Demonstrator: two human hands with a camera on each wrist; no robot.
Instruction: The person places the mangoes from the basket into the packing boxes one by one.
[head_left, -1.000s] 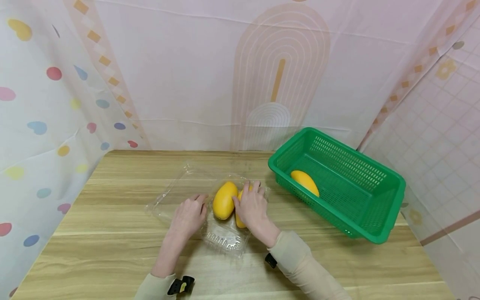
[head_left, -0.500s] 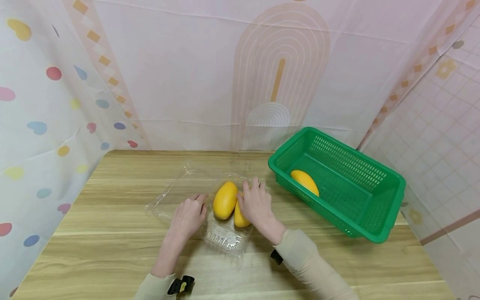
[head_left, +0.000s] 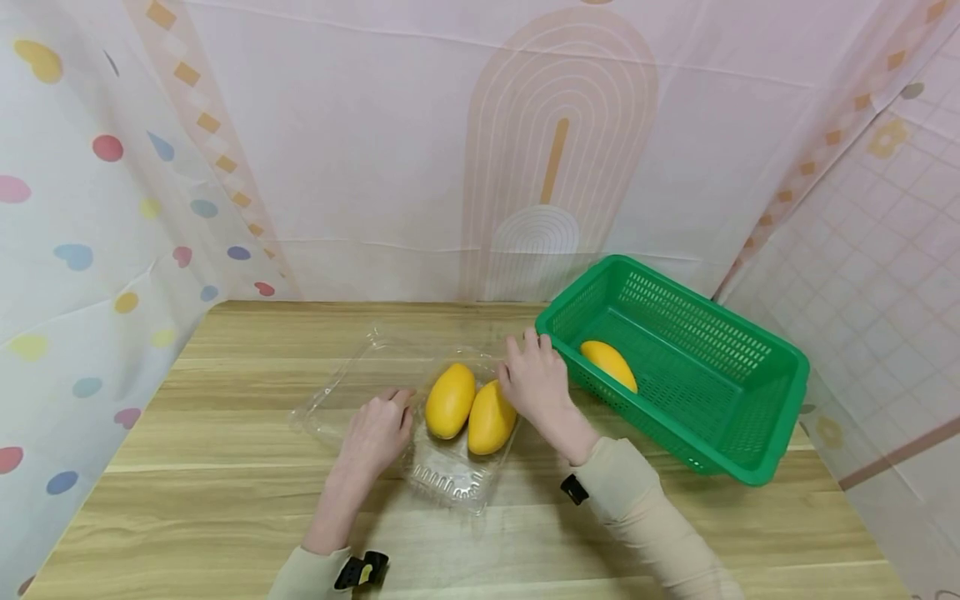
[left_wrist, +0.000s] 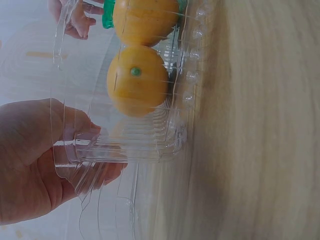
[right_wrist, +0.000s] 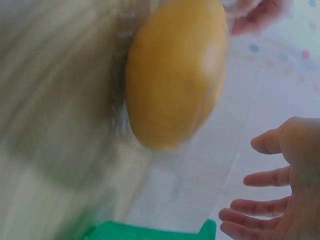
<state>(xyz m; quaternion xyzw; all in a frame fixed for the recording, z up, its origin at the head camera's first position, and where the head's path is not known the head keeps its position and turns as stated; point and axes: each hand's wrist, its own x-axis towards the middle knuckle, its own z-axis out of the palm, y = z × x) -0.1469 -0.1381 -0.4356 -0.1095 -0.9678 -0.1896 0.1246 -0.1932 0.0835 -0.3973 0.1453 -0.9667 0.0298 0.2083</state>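
A clear plastic clamshell box (head_left: 450,479) lies unfolded on the table, with two yellow mangoes in one half. The left mango (head_left: 451,401) and the right mango (head_left: 492,418) sit side by side. My left hand (head_left: 378,429) grips the box's edge near its fold; in the left wrist view the thumb is on one side of the plastic wall and fingers are on the other. My right hand (head_left: 536,383) is above and right of the right mango, near the green basket. The right wrist view shows its fingers (right_wrist: 267,178) spread, holding nothing.
The green plastic basket (head_left: 675,425) stands at the right with a third mango (head_left: 609,365) inside, at its left wall. The wooden table (head_left: 202,467) meets a patterned cloth backdrop (head_left: 360,167) behind and at both sides.
My right hand has let go of the right mango and moved right and away toward the basket, uncovering the mango. My left hand stays on the box's edge.
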